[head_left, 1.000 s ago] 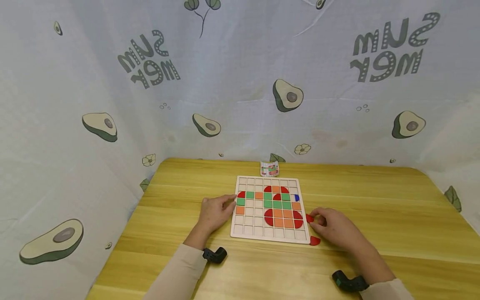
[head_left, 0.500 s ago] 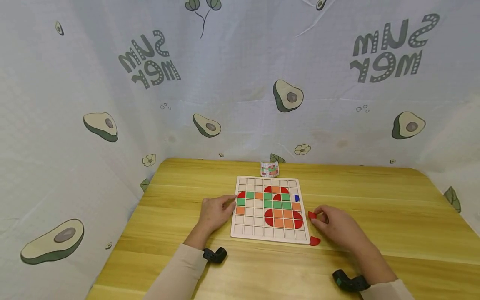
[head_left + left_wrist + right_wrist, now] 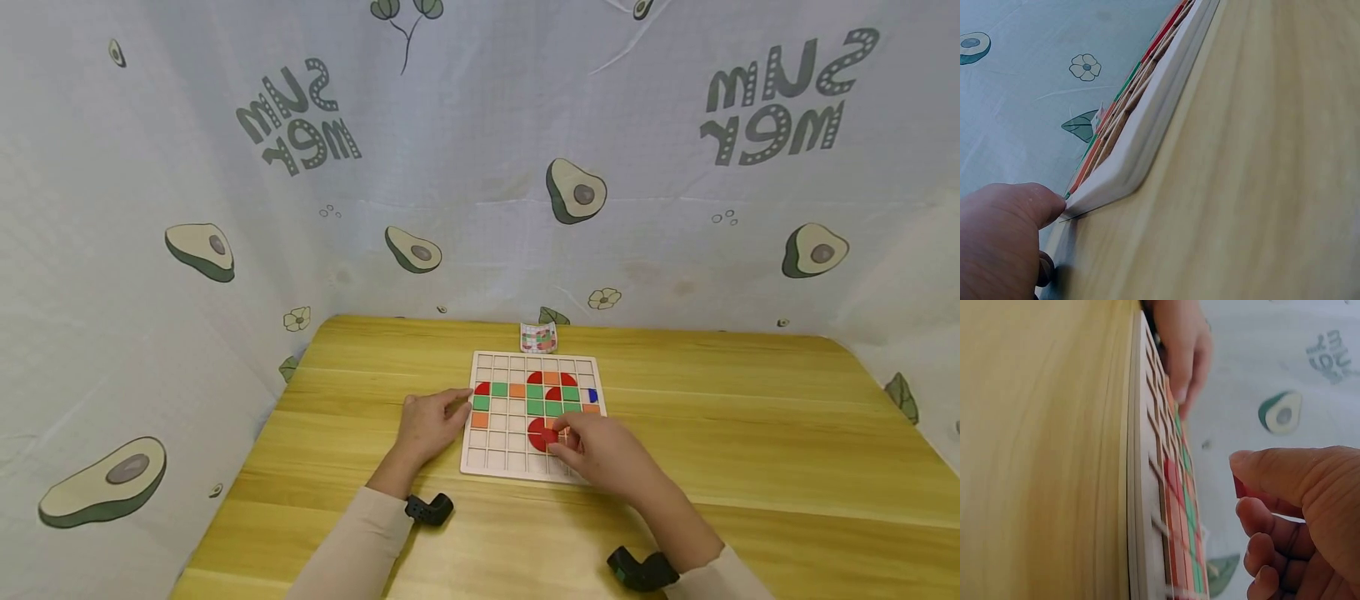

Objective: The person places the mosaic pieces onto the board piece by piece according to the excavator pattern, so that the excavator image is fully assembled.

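My right hand (image 3: 603, 450) is over the lower right part of a pale square grid board (image 3: 498, 462). Its thumb and fingertips pinch a red quarter-circle tile (image 3: 1239, 487), held just above the grid in the right wrist view. Beneath that hand, several inlaid orange and red tiles are hidden. My left hand (image 3: 431, 427) lies at the board's left edge, thumb and index finger touching the rim. In the left wrist view, one fingertip meets the board's corner. Green tiles (image 3: 553, 408), more orange and red ones, and a blue tile (image 3: 593, 396) sit in the cells.
Behind the board stands a small curved picture card (image 3: 538, 338) with a coloured grid pattern. The wooden table (image 3: 750, 417) reaches back to a pale curtain (image 3: 480, 250) printed with avocados. Each wrist wears a black camera (image 3: 430, 510).
My right hand has picked up a red tile from beside the board's right edge and carried it left over the grid. Another loose red tile is now hidden behind it. The left hand stays put.
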Demonstrator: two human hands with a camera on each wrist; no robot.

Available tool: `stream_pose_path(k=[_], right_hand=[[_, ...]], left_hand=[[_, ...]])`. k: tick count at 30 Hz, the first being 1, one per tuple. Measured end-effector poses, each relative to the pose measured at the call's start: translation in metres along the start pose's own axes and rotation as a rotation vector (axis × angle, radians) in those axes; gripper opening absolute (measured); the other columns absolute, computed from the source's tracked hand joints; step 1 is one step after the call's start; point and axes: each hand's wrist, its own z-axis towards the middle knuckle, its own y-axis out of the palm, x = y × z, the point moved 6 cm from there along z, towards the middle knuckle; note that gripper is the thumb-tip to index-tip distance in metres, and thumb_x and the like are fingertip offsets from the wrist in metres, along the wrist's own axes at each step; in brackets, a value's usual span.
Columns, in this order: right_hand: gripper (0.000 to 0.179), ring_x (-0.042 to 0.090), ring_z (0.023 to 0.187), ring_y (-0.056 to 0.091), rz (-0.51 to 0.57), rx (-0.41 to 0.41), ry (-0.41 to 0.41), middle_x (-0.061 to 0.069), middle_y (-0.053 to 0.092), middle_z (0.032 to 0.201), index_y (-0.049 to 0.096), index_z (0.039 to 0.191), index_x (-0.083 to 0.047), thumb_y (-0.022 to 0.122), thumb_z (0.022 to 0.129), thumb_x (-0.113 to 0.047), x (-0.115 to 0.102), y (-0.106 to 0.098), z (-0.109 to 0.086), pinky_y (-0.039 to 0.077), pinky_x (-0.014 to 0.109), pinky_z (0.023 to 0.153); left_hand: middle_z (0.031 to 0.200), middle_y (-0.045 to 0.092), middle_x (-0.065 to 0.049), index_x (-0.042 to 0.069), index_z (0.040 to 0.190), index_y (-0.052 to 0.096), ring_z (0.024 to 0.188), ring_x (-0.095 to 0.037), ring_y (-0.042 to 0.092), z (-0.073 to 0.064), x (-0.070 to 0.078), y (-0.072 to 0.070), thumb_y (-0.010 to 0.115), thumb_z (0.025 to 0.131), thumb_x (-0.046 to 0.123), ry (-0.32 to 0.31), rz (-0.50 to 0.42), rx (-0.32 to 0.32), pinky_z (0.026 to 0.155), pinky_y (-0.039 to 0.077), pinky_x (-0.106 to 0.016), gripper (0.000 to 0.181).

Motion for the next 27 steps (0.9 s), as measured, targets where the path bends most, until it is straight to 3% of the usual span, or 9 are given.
stream_pose_path(k=[7, 15, 27], right_hand=[[0.015, 0.007, 0.063, 0.046, 0.019, -0.019, -0.103, -0.010, 0.049, 0.066, 0.071, 0.096, -0.020, 0.081, 0.088, -0.028, -0.039, 0.024, 0.016, 0.038, 0.022, 0.059], [0.017, 0.005, 0.062, 0.046, -0.009, -0.040, -0.205, -0.011, 0.051, 0.066, 0.072, 0.101, -0.016, 0.077, 0.091, -0.029, -0.064, 0.050, 0.033, 0.039, 0.023, 0.058], [0.020, 0.007, 0.060, 0.046, -0.015, -0.021, -0.136, -0.010, 0.052, 0.067, 0.071, 0.106, -0.018, 0.076, 0.093, -0.032, -0.067, 0.065, 0.050, 0.039, 0.025, 0.055]], left_hand=[[0.052, 0.048, 0.014, 0.031, 0.129, 0.072, 0.058, -0.002, 0.046, 0.001, -0.002, 0.001, 0.061, 0.100, 0.041, -0.009, 0.014, -0.012, 0.082, 0.030, -0.035, 0.032], [0.051, 0.046, 0.012, 0.031, 0.129, 0.072, 0.054, -0.005, 0.043, 0.001, 0.000, -0.001, 0.062, 0.100, 0.040, -0.011, 0.016, -0.023, 0.082, 0.030, -0.035, 0.032], [0.052, 0.044, 0.013, 0.031, 0.128, 0.072, 0.053, -0.003, 0.042, 0.002, -0.001, -0.001, 0.062, 0.100, 0.040, 0.003, 0.032, -0.012, 0.082, 0.031, -0.035, 0.031]])
